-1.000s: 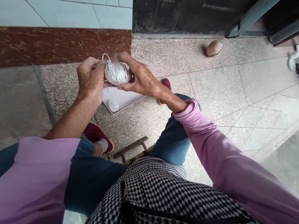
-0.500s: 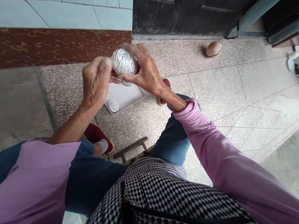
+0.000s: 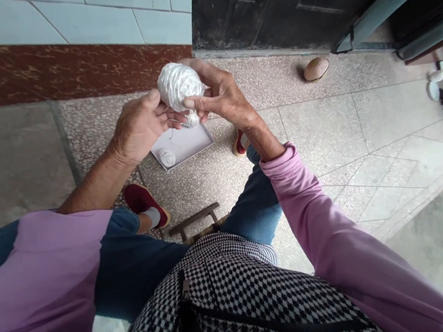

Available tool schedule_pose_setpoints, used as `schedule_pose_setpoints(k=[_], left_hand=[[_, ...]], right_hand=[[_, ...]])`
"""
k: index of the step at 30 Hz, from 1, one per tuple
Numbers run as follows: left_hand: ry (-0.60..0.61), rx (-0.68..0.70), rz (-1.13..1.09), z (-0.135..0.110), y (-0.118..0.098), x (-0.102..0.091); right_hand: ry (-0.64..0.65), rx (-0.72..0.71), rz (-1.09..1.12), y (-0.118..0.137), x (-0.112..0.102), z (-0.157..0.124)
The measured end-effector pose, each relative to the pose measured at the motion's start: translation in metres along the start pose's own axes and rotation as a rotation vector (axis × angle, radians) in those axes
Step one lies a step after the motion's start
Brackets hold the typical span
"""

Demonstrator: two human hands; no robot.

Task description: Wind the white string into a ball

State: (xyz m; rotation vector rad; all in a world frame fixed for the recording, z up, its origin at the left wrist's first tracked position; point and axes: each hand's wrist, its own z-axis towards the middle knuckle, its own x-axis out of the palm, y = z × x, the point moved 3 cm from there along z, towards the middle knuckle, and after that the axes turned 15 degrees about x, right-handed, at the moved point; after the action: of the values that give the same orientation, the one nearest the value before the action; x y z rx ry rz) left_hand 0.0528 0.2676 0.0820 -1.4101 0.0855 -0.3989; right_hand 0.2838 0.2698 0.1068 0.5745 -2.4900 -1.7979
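White thread ball [image 3: 180,84] now sits higher than a second ago, above the white board [image 3: 187,140], right hand [image 3: 224,95] fingers clasped round it, left hand [image 3: 141,124] pinched shut just beside, possibly on a strand.

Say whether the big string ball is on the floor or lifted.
Lifted: the right hand grips the string ball above the floor, with the left hand touching its lower side.

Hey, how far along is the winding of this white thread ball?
Mostly done, it seems: the ball of white thread in the right hand is large and tightly wound. In hand: the left hand has its grip pinched shut beside it, on something too fine to tell. Left: a small ball lies on the white board on the floor, apparently yet to be wound on.
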Motion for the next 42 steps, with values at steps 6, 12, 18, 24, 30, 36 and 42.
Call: schedule_pose_setpoints(k=[6, 12, 18, 24, 30, 36, 42], left_hand=[[0.078, 0.071, 0.239, -0.005, 0.002, -0.002], [0.233, 0.149, 0.381, -0.005, 0.001, -0.003], [0.270, 0.234, 0.534, 0.002, -0.002, -0.020], [0.310, 0.457, 0.540, 0.017, 0.010, -0.040], [0.288, 0.293, 0.339, 0.020, 0.014, -0.042], [0.109, 0.081, -0.049, 0.022, 0.037, -0.043], [0.030, 0.004, -0.238, 0.017, 0.043, -0.020]], right_hand=[[-0.116, -0.018, -0.043, -0.006, -0.001, 0.029], [-0.275, -0.141, -0.621, 0.002, 0.009, 0.003], [-0.169, -0.108, -0.814, -0.006, 0.012, 0.012], [0.140, -0.051, -0.638, -0.009, 0.017, 0.010], [0.248, 0.055, -0.314, -0.014, 0.022, -0.001], [0.271, 0.057, -0.150, -0.002, 0.027, -0.010], [0.230, 0.063, -0.094, 0.007, 0.023, -0.012]])
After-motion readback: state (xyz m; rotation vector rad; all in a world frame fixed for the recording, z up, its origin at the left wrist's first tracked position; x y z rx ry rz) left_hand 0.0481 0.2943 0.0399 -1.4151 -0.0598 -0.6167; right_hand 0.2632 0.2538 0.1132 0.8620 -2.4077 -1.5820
